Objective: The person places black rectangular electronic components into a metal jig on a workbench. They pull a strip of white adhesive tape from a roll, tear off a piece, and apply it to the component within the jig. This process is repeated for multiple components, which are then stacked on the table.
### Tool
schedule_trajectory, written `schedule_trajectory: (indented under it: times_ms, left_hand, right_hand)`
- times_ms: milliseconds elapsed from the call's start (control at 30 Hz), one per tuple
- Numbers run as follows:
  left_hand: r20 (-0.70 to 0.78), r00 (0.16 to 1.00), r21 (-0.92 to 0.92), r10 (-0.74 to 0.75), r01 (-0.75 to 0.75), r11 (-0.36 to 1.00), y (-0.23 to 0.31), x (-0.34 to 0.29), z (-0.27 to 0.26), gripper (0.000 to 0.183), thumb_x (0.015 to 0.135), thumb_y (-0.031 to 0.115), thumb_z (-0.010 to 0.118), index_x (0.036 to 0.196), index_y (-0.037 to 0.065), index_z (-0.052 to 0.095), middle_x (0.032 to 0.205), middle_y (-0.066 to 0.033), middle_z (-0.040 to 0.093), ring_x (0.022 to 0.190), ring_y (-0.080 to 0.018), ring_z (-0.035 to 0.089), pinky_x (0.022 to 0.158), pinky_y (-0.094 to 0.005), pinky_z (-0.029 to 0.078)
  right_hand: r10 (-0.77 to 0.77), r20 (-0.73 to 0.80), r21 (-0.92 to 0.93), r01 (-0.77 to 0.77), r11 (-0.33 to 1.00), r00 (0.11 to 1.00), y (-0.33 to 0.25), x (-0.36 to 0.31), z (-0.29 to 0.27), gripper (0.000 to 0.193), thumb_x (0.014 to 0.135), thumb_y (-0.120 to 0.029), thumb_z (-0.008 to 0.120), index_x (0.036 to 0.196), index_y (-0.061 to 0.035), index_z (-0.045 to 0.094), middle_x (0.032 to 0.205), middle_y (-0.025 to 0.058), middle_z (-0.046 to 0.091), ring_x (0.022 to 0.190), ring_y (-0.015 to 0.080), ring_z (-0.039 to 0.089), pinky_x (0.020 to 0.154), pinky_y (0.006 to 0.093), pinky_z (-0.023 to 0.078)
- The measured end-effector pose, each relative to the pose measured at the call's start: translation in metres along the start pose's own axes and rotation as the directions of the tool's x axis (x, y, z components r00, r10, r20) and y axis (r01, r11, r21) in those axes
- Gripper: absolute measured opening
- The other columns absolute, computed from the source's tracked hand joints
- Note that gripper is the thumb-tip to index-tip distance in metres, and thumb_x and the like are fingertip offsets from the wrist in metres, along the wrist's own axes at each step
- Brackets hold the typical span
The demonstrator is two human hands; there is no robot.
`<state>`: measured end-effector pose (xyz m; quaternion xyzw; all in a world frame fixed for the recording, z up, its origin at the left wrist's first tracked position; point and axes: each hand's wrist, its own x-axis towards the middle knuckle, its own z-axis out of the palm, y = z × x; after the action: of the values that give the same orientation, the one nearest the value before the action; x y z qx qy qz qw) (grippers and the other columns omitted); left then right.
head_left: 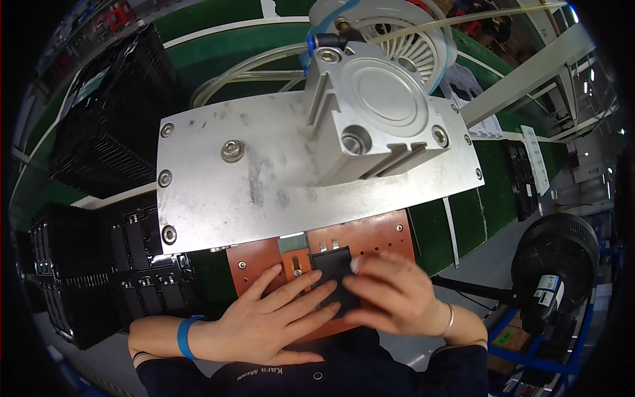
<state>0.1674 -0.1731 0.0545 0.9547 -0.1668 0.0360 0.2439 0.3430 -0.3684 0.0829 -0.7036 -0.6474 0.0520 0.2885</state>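
Orange-brown base plate (pixel 390 239), black flat part (pixel 333 263) lying on it, directly under both hands; clock directions run from that part. Its two metal tabs (pixel 324 247) point to 12, toward the aluminium plate (pixel 211 192) and cylinder block (pixel 380 99), so orientation looks deliberate. Slotted orange insert (pixel 288 259) sits just beside it at 10; probably a side locator, its screw in a slot suggesting adjustment. Left hand (pixel 264 324) comes in from 8, fingers spread, not pinching: index over the base plate, the others reaching the part's near-left face, thumb well apart. Reads as light steadying against sliding or skewing. Right hand (pixel 397 298) is at 4, fingers curled over the right edge, blurred; small whitish spot at a fingertip. Can't tell if it pinches anything or just touches. Opposing sides would make sense for squaring the part up. Black trays (pixel 152 291) at 9, within left-hand reach, presumably for parts. Black fan (pixel 555 258) at 3, off the work area, likely to leave elbow room.
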Motion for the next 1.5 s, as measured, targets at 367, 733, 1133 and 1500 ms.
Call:
schedule_trajectory:
  times_ms: [367, 733, 1133, 1500]
  left_hand:
    - [-0.044, 0.998, -0.014, -0.039, 0.039, 0.999, -0.017, 0.003, -0.01, 0.086, 0.075, 0.076, 0.061, 0.134, 0.014, 0.059, 0.146, -0.0119, 0.047, 0.137, -0.0356, 0.038, 0.114, -0.059, 0.016]
    - [-0.063, 0.997, 0.019, -0.045, 0.047, 0.999, -0.017, 0.003, -0.005, 0.076, 0.08, 0.072, 0.059, 0.128, 0.014, 0.062, 0.144, -0.0085, 0.05, 0.135, -0.0347, 0.04, 0.115, -0.0567, 0.016]
    - [-0.055, 0.997, 0.001, -0.055, 0.055, 0.998, -0.017, 0.003, -0.005, 0.07, 0.083, 0.07, 0.058, 0.127, 0.016, 0.063, 0.144, -0.0054, 0.051, 0.134, -0.0317, 0.042, 0.111, -0.053, 0.022]
    - [-0.088, 0.996, 0.006, -0.029, 0.029, 1.0, -0.02, 0.005, -0.005, 0.065, 0.086, 0.065, 0.058, 0.127, 0.016, 0.063, 0.143, -0.0069, 0.051, 0.135, -0.0326, 0.041, 0.113, -0.0533, 0.022]
  right_hand:
    - [-0.056, 0.045, -0.035, 0.057, 0.998, 0.997, 0.01, 0.005, 0.012, 0.042, 0.076, -0.023, 0.08, 0.11, -0.0016, 0.068, 0.124, 0.0162, 0.06, 0.114, 0.0323, 0.063, 0.093, 0.0415, 0.055]
    - [-0.1, 0.059, -0.034, 0.102, 0.994, 0.993, 0.017, 0.012, 0.011, 0.042, 0.074, -0.023, 0.082, 0.108, -0.0007, 0.069, 0.122, 0.0161, 0.062, 0.109, 0.0321, 0.066, 0.092, 0.0395, 0.056]
    - [-0.095, 0.109, -0.048, 0.101, 0.994, 0.989, 0.017, 0.012, 0.01, 0.041, 0.077, -0.023, 0.081, 0.109, -0.0006, 0.069, 0.123, 0.0164, 0.063, 0.111, 0.0314, 0.066, 0.092, 0.0392, 0.057]
    - [0.251, 0.239, 0.471, -0.338, 0.815, 0.938, -0.016, 0.011, -0.005, 0.036, 0.089, -0.003, 0.065, 0.123, -0.0036, 0.057, 0.146, 0.0171, 0.04, 0.135, 0.0311, 0.045, 0.11, 0.0427, 0.041]
